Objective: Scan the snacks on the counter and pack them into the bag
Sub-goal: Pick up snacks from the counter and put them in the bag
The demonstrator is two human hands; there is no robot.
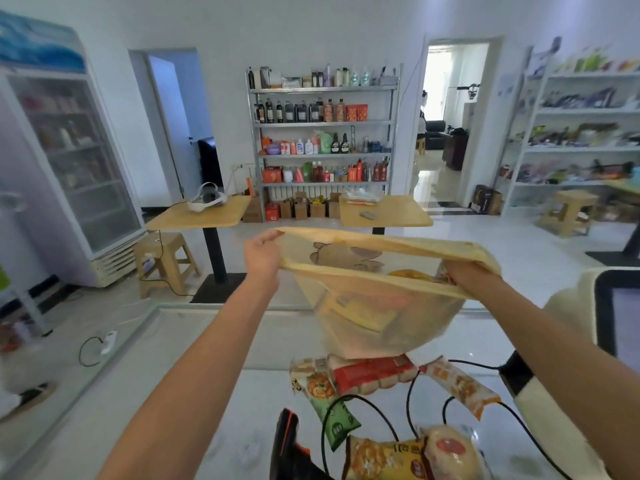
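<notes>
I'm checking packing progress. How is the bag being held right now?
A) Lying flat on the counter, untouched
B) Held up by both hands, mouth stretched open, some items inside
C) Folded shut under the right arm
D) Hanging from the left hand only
B: the left hand and right hand each grip the rim of the bag, holding it open above the counter, with packets showing through it.

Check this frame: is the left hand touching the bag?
Touching. The head view shows the left hand pinching the rim of the bag, pulling it open, with no gap between fingers and plastic.
</notes>
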